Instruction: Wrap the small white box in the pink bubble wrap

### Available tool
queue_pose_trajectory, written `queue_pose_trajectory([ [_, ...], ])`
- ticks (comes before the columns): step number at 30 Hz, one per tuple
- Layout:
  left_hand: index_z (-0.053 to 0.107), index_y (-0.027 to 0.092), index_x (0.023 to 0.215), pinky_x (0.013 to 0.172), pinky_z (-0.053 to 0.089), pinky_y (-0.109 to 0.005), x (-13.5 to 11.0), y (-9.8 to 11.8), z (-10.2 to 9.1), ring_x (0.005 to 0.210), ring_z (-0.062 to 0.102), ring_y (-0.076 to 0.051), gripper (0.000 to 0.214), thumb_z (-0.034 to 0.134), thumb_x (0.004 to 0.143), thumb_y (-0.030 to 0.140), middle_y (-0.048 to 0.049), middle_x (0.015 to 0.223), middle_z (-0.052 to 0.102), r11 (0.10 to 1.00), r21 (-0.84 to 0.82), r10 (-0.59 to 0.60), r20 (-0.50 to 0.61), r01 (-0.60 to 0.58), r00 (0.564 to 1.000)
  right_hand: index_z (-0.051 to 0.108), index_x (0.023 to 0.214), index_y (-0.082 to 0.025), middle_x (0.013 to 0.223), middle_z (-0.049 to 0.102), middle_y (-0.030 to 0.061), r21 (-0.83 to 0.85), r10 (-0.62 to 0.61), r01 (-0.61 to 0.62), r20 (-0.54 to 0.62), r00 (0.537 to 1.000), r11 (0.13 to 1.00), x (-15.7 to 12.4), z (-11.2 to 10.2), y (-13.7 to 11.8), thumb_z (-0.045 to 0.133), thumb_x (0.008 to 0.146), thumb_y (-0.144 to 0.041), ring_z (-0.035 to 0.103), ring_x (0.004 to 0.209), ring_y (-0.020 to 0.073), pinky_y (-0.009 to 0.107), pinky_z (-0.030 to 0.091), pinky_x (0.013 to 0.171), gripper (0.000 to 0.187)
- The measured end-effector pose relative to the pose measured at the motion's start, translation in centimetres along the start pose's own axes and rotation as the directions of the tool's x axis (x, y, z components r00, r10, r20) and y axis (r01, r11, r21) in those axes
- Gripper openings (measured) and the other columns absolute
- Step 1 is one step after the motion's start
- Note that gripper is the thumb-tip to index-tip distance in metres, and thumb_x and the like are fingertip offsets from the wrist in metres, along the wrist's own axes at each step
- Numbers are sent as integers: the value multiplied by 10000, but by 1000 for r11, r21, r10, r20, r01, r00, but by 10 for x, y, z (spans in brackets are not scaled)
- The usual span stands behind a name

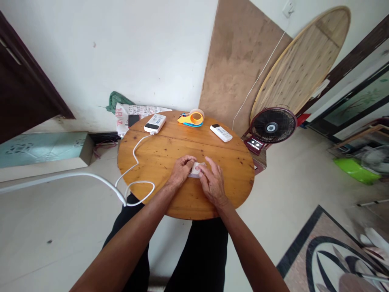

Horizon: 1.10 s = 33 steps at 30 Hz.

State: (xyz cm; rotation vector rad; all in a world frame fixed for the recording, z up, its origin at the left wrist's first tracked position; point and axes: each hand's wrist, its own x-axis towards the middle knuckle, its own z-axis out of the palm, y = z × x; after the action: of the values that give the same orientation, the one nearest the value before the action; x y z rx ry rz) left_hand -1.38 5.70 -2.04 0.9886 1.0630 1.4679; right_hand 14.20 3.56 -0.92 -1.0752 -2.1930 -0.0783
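Note:
Both my hands rest on a round wooden table [158,158] near its middle. My left hand [181,171] and my right hand [212,182] close from either side on a small pale flat object [196,168], fingers curled over it. Most of that object is hidden under my fingers, so I cannot name it. A white power bank [155,123] lies at the table's far left, with a white cable [135,160] trailing from it over the near left edge.
An orange and blue tape dispenser [192,118] and a white remote [221,132] lie at the table's far side. A floor fan [272,126] stands to the right. Boards and a round wooden tabletop [300,69] lean on the wall behind.

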Motion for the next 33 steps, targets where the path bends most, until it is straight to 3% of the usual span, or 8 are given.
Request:
queue_pose_trajectory([
  [8, 652, 165, 770, 538, 364, -212, 2, -1, 0, 551, 441, -91, 182, 626, 725, 340, 39, 631, 562, 999, 32, 32, 13, -32, 999, 628, 1187, -234, 1437, 443, 105, 4, -53, 53, 17, 998, 999, -1, -1, 0, 478, 916, -271, 471, 1236, 270, 447, 384, 996, 311],
  [17, 653, 165, 784, 511, 339, -214, 1, -3, 0, 525, 418, -89, 205, 629, 727, 360, 43, 601, 542, 1000, 15, 17, 21, -17, 1000, 491, 1315, -186, 1350, 538, 129, 87, 82, -73, -103, 991, 993, 0, 3, 4, 463, 927, -279, 502, 1230, 242, 413, 380, 1010, 400],
  [25, 647, 167, 786, 543, 375, -221, 2, -3, 0, 561, 461, -97, 209, 654, 689, 352, 34, 642, 575, 1000, -15, 1, 16, 0, 1000, 565, 1220, -186, 1343, 550, 118, 67, 101, -96, -71, 992, 993, 0, 5, 5, 461, 935, -271, 509, 1224, 237, 400, 378, 1003, 315],
  [33, 630, 168, 866, 604, 425, -237, -1, 1, -1, 635, 545, -117, 280, 603, 591, 213, 16, 758, 647, 995, -41, -92, -9, 92, 996, 604, 1162, -203, 1346, 545, 103, 119, 129, -124, -39, 991, 985, 8, 6, 9, 508, 905, -280, 514, 1221, 246, 427, 378, 1028, 285],
])
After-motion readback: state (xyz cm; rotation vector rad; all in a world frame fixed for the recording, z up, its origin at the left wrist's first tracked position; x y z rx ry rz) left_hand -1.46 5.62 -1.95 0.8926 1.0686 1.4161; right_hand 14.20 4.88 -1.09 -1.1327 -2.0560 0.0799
